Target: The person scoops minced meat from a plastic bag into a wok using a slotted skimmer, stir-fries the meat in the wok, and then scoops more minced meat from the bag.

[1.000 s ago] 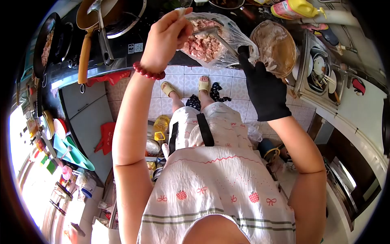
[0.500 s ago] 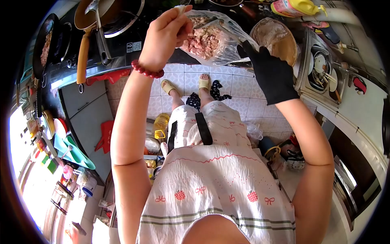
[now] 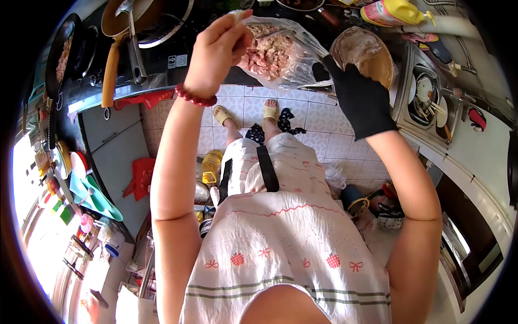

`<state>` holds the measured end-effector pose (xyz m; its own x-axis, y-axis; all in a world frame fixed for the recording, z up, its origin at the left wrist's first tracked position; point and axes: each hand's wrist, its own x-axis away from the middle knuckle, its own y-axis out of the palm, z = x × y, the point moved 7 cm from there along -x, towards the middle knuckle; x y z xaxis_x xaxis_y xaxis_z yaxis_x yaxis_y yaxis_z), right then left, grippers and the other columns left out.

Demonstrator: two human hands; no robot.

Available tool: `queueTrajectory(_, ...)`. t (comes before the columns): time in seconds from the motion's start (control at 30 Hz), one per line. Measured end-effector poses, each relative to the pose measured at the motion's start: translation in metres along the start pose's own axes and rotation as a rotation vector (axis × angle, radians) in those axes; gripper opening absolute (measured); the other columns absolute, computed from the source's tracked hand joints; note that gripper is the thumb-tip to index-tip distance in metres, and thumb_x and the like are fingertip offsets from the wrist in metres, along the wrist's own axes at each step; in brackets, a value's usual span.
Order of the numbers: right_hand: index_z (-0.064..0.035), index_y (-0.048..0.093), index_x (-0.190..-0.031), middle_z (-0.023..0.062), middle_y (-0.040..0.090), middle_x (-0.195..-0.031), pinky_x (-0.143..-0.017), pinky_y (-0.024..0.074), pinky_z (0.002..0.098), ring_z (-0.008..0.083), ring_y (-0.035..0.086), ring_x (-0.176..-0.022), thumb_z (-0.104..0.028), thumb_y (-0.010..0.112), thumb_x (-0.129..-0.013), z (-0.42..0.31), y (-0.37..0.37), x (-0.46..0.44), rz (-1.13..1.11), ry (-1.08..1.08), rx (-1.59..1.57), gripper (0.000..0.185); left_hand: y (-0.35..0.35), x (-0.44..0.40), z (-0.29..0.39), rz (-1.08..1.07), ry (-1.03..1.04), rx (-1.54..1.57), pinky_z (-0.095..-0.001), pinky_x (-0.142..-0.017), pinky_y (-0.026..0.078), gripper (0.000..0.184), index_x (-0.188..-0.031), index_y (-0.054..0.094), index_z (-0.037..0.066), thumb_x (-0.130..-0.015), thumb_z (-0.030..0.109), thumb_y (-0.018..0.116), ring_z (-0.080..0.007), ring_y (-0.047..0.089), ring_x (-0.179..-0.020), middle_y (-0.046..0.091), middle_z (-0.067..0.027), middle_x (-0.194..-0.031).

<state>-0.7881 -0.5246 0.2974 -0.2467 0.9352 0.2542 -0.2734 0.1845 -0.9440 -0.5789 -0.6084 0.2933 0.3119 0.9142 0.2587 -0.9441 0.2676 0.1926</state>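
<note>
At the counter's front edge, a clear plastic bag [image 3: 299,67] of pinkish minced meat [image 3: 270,56] sits between my hands. My left hand [image 3: 218,46], bare with a red bead bracelet [image 3: 195,97] at the wrist, is closed, pinching the bag's gathered edge at the upper left. A black glove covers my right hand [image 3: 362,100], whose fingers are closed at the bag's right side around a slim grey metal utensil [image 3: 308,44]. The utensil slants left into the bag over the meat; its far end cannot be made out.
Right of the bag stands a round tan bowl [image 3: 384,67] lined with plastic. A wooden-handled pan [image 3: 109,75] and a black pan with food [image 3: 60,65] are at left. The sink [image 3: 426,100] holds dishes, and a yellow bottle [image 3: 391,12] lies behind.
Both hands keep their hold with almost no movement. The bag's right side is drawn slightly differently around the gloved fingers. The view has shifted slightly.
</note>
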Motion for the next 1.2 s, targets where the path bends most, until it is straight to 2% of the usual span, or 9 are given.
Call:
queueTrajectory(0.23, -0.0231, 0.044, -0.129, 0.0123, 0.058, -0.081, -0.054, 0.0494, 0.0404, 0.0300, 0.061, -0.062, -0.021, 0.051, -0.086, 0.026, -0.019, 0.008, -0.043, 0.065, -0.168, 0.044, 0.007, 0.001, 0.000, 0.012, 0.008, -0.013, -0.0171, -0.046, 0.021, 0.034, -0.125, 0.047, -0.004, -0.096, 0.012, 0.039, -0.0017, 0.028, -0.052, 0.044, 0.0038, -0.071)
queueTrajectory(0.37, -0.0164, 0.058, -0.117, 0.0179, 0.063, -0.097, -0.074, 0.0486, 0.0397, 0.0335, 0.061, -0.086, -0.029, 0.057, -0.085, 0.059, -0.041, 0.004, -0.095, 0.137, -0.486, 0.034, 0.012, 0.005, -0.003, 0.014, -0.021, -0.011, -0.0166, -0.047, 0.021, 0.033, -0.124, 0.049, -0.002, -0.096, 0.013, 0.040, -0.0014, 0.028, -0.053, 0.044, 0.0048, -0.069)
queueTrajectory(0.4, -0.0120, 0.062, -0.112, 0.0176, 0.063, -0.098, -0.076, 0.0480, 0.0387, 0.0330, 0.061, -0.088, -0.030, 0.058, -0.085, 0.063, -0.046, 0.000, -0.102, 0.076, -0.554, 0.033, 0.009, 0.003, -0.005, -0.054, -0.006, -0.009, -0.0163, -0.050, 0.032, 0.030, -0.120, 0.050, -0.005, -0.095, 0.010, 0.042, -0.0030, 0.040, -0.058, 0.052, 0.0004, -0.071)
queueTrajectory(0.63, -0.0104, 0.064, -0.100, 0.0072, 0.062, -0.097, -0.077, 0.0495, 0.0376, 0.0247, 0.060, -0.090, -0.007, 0.051, -0.080, 0.064, -0.057, -0.035, 0.020, -0.643, 0.003, 0.024, 0.010, 0.005, -0.005, -0.014, 0.018, -0.089, -0.0170, -0.052, 0.033, 0.029, -0.117, 0.052, -0.005, -0.094, 0.010, 0.044, -0.0028, 0.040, -0.059, 0.053, 0.0009, -0.071)
queueTrajectory(0.73, -0.0124, 0.063, -0.112, 0.0192, 0.062, -0.109, -0.083, 0.0483, 0.0334, 0.0277, 0.062, -0.094, -0.028, 0.052, -0.089, 0.084, -0.055, -0.065, -0.568, -0.012, -0.376, 0.031, 0.005, 0.005, -0.004, -0.025, -0.006, -0.094, -0.0172, -0.053, 0.034, 0.029, -0.117, 0.053, -0.005, -0.094, 0.011, 0.044, -0.0033, 0.041, -0.060, 0.054, 0.0007, -0.071)
queueTrajectory(0.9, -0.0117, 0.066, -0.103, 0.0064, 0.063, -0.093, -0.072, 0.0503, 0.0328, 0.0209, 0.060, -0.080, -0.014, 0.053, -0.084, 0.123, 0.009, -0.071, -0.784, 0.294, -1.026, 0.023, 0.005, 0.003, -0.001, -0.033, 0.020, -0.137, -0.0167, -0.049, 0.025, 0.032, -0.122, 0.050, -0.003, -0.096, 0.013, 0.040, -0.0017, 0.032, -0.056, 0.048, 0.0027, -0.071)
queueTrajectory(1.0, -0.0128, 0.067, -0.100, 0.0011, 0.061, -0.080, -0.061, 0.0481, 0.0278, 0.0142, 0.056, -0.068, -0.015, 0.055, -0.085, 0.129, 0.031, -0.070, -0.620, 0.051, -0.941, 0.019, 0.009, 0.002, 0.000, -0.039, 0.022, -0.196, -0.0161, -0.046, 0.021, 0.034, -0.125, 0.047, -0.003, -0.097, 0.014, 0.038, -0.0010, 0.028, -0.053, 0.046, 0.0035, -0.071)
queueTrajectory(1.07, -0.0135, 0.068, -0.097, -0.0040, 0.054, -0.066, -0.050, 0.0404, 0.0221, 0.0071, 0.048, -0.056, -0.019, 0.057, -0.088, 0.124, 0.060, -0.057, -0.626, 0.357, -1.174, 0.015, 0.012, 0.001, 0.002, -0.041, 0.015, -0.208, -0.0160, -0.047, 0.021, 0.034, -0.125, 0.047, -0.003, -0.097, 0.013, 0.038, -0.0010, 0.028, -0.054, 0.046, 0.0033, -0.071)
queueTrajectory(1.2, -0.0141, 0.069, -0.093, -0.0041, 0.051, -0.059, -0.045, 0.0332, 0.0226, 0.0076, 0.043, -0.049, -0.022, 0.058, -0.088, 0.088, 0.099, -0.049, -0.710, 0.259, -1.309, 0.014, 0.014, -0.001, 0.002, -0.046, -0.005, -0.202, -0.0161, -0.047, 0.021, 0.034, -0.126, 0.047, -0.003, -0.097, 0.013, 0.037, -0.0012, 0.028, -0.054, 0.046, 0.0029, -0.071)
